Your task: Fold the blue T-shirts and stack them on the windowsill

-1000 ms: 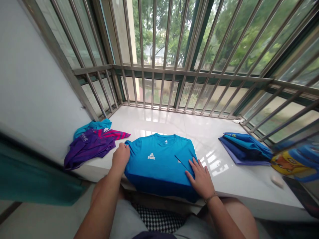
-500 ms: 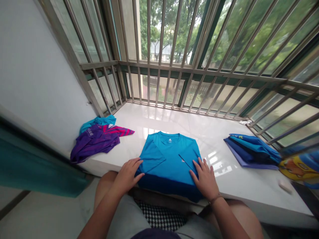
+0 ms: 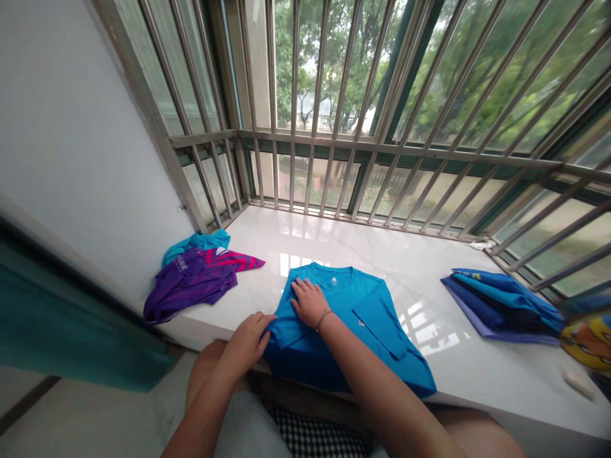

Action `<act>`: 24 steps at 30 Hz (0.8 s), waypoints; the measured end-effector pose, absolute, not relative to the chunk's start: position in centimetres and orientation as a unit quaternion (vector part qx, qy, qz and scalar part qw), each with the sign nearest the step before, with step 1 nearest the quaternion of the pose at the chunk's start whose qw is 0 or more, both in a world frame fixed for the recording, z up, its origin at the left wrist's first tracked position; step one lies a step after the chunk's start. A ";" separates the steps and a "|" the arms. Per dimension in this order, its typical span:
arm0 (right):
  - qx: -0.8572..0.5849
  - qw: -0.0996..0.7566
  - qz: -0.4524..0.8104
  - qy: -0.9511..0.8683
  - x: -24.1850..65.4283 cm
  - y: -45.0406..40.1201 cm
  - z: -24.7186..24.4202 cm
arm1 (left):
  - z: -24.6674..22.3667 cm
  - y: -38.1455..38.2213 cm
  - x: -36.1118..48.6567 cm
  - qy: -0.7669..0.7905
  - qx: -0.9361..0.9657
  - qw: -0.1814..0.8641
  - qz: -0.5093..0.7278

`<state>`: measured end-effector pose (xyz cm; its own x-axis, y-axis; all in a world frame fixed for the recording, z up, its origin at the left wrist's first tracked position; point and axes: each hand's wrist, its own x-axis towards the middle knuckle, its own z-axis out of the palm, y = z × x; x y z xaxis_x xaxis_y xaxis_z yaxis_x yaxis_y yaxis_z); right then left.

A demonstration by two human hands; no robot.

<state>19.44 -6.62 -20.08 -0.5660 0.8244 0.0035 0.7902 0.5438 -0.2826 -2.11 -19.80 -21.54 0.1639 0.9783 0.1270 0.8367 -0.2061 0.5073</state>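
Observation:
A blue T-shirt point(image 3: 353, 318) lies spread on the white window ledge, its collar toward the window and its lower part hanging over the front edge. My left hand point(image 3: 247, 342) is at the shirt's left side, fingers and thumb closed on the sleeve edge, where the cloth is creased. Across the shirt reaches my right arm. My right hand point(image 3: 309, 304), with a thin band at the wrist, rests flat on the upper left of the shirt below the shoulder, fingers spread. The forearm hides part of the shirt's middle.
On the left of the ledge point(image 3: 319, 232) lies a crumpled heap of purple, pink and turquoise clothes point(image 3: 195, 280). Folded blue garments point(image 3: 506, 305) are stacked at the right, near a yellow and blue printed item point(image 3: 589, 340). Metal bars point(image 3: 382, 146) line the window.
My right hand has left the shirt's right side and crossed to its upper left. The shirt's right side now spreads farther right. My left hand stays at the left edge. The view has shifted slightly.

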 end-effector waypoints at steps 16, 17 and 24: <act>-0.491 0.141 0.097 -0.854 23.3 -4.2 -19.4 | -20.6 -12.5 0.7 0.570 0.796 0.051 0.197; -0.516 0.136 0.080 -0.842 25.2 -4.0 -19.0 | -20.8 -11.1 1.2 0.558 0.806 0.059 0.188; -0.718 0.028 0.022 -0.695 38.2 -1.4 -17.2 | -21.1 -3.7 -0.1 0.634 0.766 0.077 0.078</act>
<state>38.25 -1.39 -17.18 0.0329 0.9994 0.0065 0.9969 -0.0323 -0.0711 -0.12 -3.74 -21.05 0.1848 0.9825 0.0219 0.9584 -0.1851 0.2174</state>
